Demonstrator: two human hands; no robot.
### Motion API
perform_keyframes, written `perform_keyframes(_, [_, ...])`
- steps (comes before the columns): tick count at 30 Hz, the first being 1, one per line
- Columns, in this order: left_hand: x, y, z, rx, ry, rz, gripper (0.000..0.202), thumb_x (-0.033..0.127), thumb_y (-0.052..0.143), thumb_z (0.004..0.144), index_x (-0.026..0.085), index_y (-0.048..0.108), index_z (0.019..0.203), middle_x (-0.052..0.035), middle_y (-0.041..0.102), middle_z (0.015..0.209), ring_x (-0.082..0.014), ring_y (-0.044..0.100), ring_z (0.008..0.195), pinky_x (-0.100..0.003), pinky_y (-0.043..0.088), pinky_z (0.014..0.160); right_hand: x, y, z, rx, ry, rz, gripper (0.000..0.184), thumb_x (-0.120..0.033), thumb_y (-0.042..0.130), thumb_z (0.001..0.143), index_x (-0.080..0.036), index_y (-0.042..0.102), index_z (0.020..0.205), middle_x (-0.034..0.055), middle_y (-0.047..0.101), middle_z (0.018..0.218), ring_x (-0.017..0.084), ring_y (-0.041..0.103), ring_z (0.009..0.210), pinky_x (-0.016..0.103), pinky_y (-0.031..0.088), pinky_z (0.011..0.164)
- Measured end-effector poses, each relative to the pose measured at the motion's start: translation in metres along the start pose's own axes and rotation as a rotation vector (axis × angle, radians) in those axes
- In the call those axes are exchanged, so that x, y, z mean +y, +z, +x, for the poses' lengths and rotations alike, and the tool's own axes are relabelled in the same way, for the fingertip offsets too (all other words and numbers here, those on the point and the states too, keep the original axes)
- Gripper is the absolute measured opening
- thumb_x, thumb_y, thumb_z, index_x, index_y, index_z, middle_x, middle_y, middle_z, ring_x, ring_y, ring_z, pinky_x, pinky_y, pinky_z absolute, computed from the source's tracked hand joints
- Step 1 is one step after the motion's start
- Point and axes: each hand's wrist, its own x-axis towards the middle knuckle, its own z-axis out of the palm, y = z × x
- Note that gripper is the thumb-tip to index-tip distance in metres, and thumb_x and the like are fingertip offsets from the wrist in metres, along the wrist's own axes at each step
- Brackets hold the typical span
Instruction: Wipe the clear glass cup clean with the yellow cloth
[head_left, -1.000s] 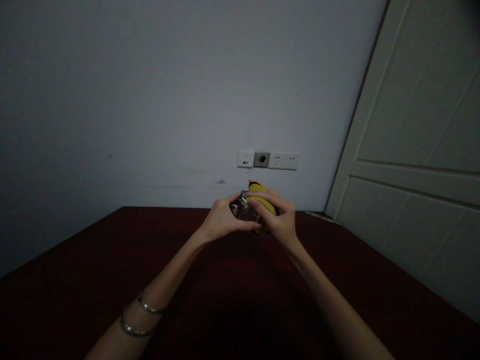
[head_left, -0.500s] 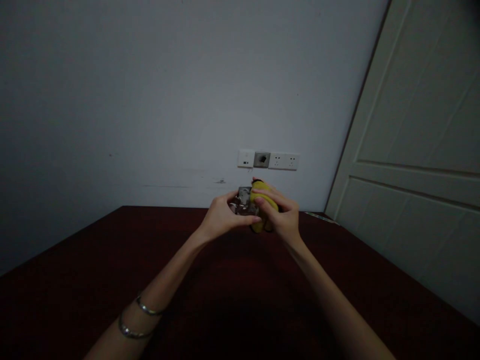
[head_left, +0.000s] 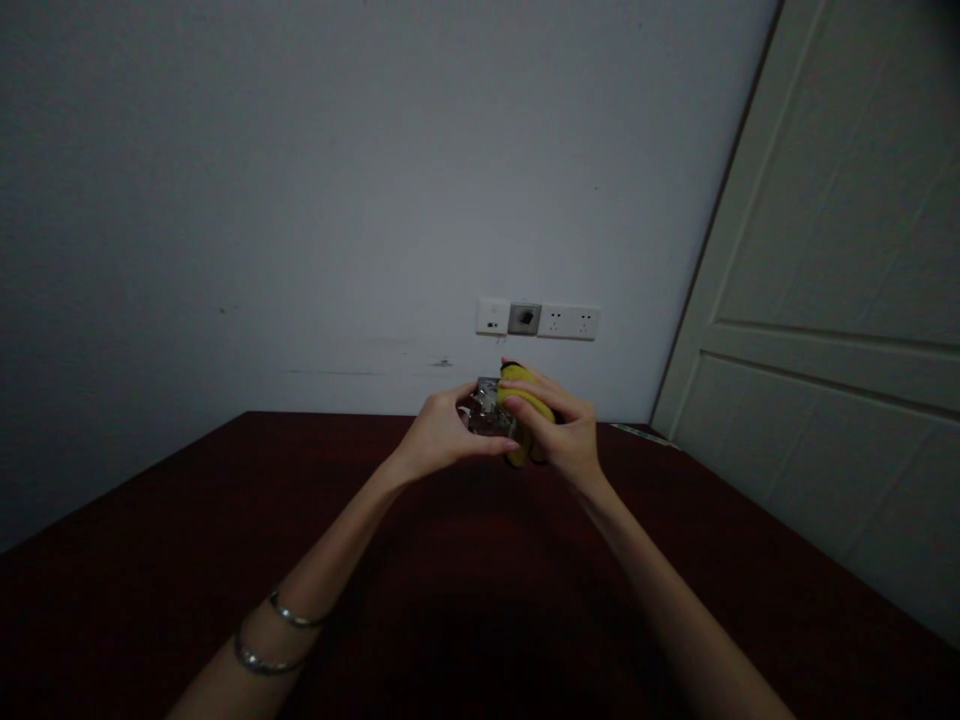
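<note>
Between thumb and fingers, my left hand (head_left: 442, 428) grips a clear, shiny block that looks like glass (head_left: 487, 408); its exact kind I cannot make out. My right hand (head_left: 566, 430) is closed around a folded yellow cloth (head_left: 525, 392) with a dark edge. The cloth presses against the right side of the clear block and hides part of it. Both hands are held above the dark red table (head_left: 315, 520), near the middle of the view. Two silver bangles circle my left forearm.
Behind the table rises a pale wall with a row of sockets (head_left: 568, 322). A panelled white door (head_left: 817, 400) stands at the right. A thin flat strip (head_left: 646, 436) lies at the table's far right corner. The light is dim.
My right hand and the yellow cloth have shifted slightly left over the clear block, covering more of it. My left hand stays almost in place.
</note>
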Motion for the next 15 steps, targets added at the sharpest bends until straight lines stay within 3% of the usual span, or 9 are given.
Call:
perform_keyframes(4, [-0.0001, -0.0016, 0.0018, 0.028, 0.057, 0.118, 0.05, 0.024, 0.075, 0.06, 0.014, 0.058, 0.106, -0.0054, 0.068, 0.094, -0.0178, 0.063, 0.08, -0.027, 0.051, 0.067, -0.0054, -0.0023, -0.0004, -0.208, -0.214, -0.131, 0.019, -0.024, 0.069, 0.075, -0.03, 0.073, 0.093, 0.0025, 0.064, 0.12, 0.022, 0.06, 0.11, 0.045, 0.045, 0.098])
perform_keyframes(6, [-0.0014, -0.001, 0.0024, 0.055, 0.084, 0.172, 0.05, 0.022, 0.074, 0.06, 0.015, 0.058, 0.107, -0.0047, 0.068, 0.093, -0.0174, 0.062, 0.078, -0.026, 0.05, 0.065, -0.0058, -0.0017, -0.0006, -0.236, -0.254, -0.164, 0.02, -0.023, 0.069, 0.075, -0.031, 0.072, 0.093, 0.0021, 0.064, 0.12, 0.022, 0.059, 0.112, 0.045, 0.046, 0.098])
perform_keyframes(10, [-0.0021, 0.0015, 0.0006, 0.08, 0.088, 0.262, 0.053, 0.027, 0.074, 0.062, 0.017, 0.057, 0.111, -0.0039, 0.068, 0.091, -0.0176, 0.062, 0.076, -0.027, 0.05, 0.064, -0.0015, 0.0026, -0.0019, -0.122, -0.143, -0.146, 0.018, -0.024, 0.066, 0.077, -0.031, 0.072, 0.094, 0.0017, 0.065, 0.118, 0.022, 0.06, 0.11, 0.044, 0.047, 0.097])
perform_keyframes(13, [-0.0008, 0.0027, -0.0016, 0.097, 0.092, 0.332, 0.06, 0.037, 0.078, 0.056, 0.017, 0.058, 0.11, -0.0056, 0.068, 0.094, -0.0207, 0.063, 0.08, -0.031, 0.05, 0.069, 0.0029, 0.0047, -0.0026, 0.012, -0.01, -0.089, 0.016, -0.027, 0.066, 0.078, -0.03, 0.073, 0.092, 0.0013, 0.07, 0.107, 0.022, 0.061, 0.109, 0.043, 0.046, 0.098])
perform_keyframes(15, [-0.0001, 0.0028, -0.0021, 0.106, 0.098, 0.362, 0.063, 0.04, 0.079, 0.053, 0.017, 0.059, 0.108, -0.0062, 0.068, 0.094, -0.0218, 0.063, 0.081, -0.032, 0.05, 0.071, 0.004, 0.004, -0.0025, 0.03, 0.011, -0.071, 0.016, -0.027, 0.066, 0.078, -0.031, 0.073, 0.092, 0.0007, 0.071, 0.105, 0.022, 0.06, 0.11, 0.043, 0.046, 0.098])
